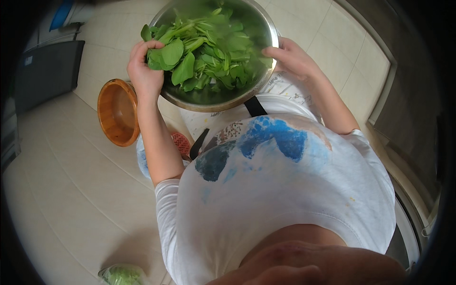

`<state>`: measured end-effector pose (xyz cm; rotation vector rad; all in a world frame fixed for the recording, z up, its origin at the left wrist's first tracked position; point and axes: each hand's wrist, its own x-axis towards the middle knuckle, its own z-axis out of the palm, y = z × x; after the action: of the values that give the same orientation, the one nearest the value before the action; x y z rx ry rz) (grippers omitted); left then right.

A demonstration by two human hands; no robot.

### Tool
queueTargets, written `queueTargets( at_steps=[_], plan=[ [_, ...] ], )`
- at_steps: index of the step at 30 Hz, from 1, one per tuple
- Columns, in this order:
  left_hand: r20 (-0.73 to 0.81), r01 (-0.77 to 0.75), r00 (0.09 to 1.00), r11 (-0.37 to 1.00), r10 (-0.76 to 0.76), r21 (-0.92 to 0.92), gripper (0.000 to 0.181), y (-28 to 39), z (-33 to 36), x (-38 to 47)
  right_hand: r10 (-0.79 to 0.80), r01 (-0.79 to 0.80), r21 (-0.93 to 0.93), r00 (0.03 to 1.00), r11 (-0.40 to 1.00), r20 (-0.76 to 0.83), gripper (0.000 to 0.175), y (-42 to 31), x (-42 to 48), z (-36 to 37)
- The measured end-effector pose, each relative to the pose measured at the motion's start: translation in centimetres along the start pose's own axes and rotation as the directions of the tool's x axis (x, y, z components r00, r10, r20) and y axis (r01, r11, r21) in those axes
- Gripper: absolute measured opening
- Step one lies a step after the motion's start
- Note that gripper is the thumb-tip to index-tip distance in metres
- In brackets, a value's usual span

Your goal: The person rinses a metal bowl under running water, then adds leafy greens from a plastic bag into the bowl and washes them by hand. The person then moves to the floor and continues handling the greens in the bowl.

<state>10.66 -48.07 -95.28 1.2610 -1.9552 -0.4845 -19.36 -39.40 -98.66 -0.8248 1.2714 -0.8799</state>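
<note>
A wide stainless-steel basin (213,106) is held up in front of my body, tilted so that its inside shows. Loose leafy greens (213,53) with pale stalks are heaped in it, and some leaves hang over the left side. On that side, my left hand (145,67) is curled around the rim, its fingers against the overhanging leaves. My right hand (294,58) grips the opposite rim, with the thumb on the inner side and the other fingers mostly hidden beneath. The top of the basin is blurred and cut by the picture's edge.
A wooden tub (118,113) stands on the tiled floor (71,156) below my left forearm. Beside it, a red perforated object (181,143) is partly hidden. A clear bag of green vegetables (123,275) lies at the bottom left. A dark grey panel (50,73) is at the left.
</note>
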Motion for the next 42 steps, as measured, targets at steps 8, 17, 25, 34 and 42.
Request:
queueTargets(
  at_steps=[8, 17, 25, 34, 42],
  plan=[
    [0.333, -0.092, 0.937, 0.995, 0.101, -0.043, 0.036, 2.7, 0.5, -1.2, -0.078, 0.068, -0.13, 0.994, 0.989, -0.07, 0.038, -1.8, -2.7, 0.4],
    [0.643, -0.153, 0.739, 0.979, 0.203, -0.134, 0.06, 7.8, 6.8, -2.1, -0.114, 0.116, 0.0, 0.98, 0.993, -0.16, 0.031, 1.9, -0.8, 0.5],
    [0.458, -0.118, 0.863, 0.967, 0.212, -0.226, 0.042, 6.9, 4.8, -3.2, -0.071, 0.083, 0.062, 0.983, 0.995, -0.17, 0.035, 3.7, 0.1, 0.1],
    [0.471, 0.087, 0.872, 0.989, -0.135, 0.121, 0.099, 3.1, 7.0, 0.1, -0.091, 0.088, -0.021, 0.976, 0.996, -0.198, 0.032, 2.1, -1.9, 1.6],
    [0.35, -0.19, 0.93, 0.962, 0.112, 0.196, 0.054, 7.8, 4.4, -3.3, -0.121, 0.113, -0.056, 0.978, 0.992, -0.171, 0.033, 1.3, -2.4, 1.8]
  ],
)
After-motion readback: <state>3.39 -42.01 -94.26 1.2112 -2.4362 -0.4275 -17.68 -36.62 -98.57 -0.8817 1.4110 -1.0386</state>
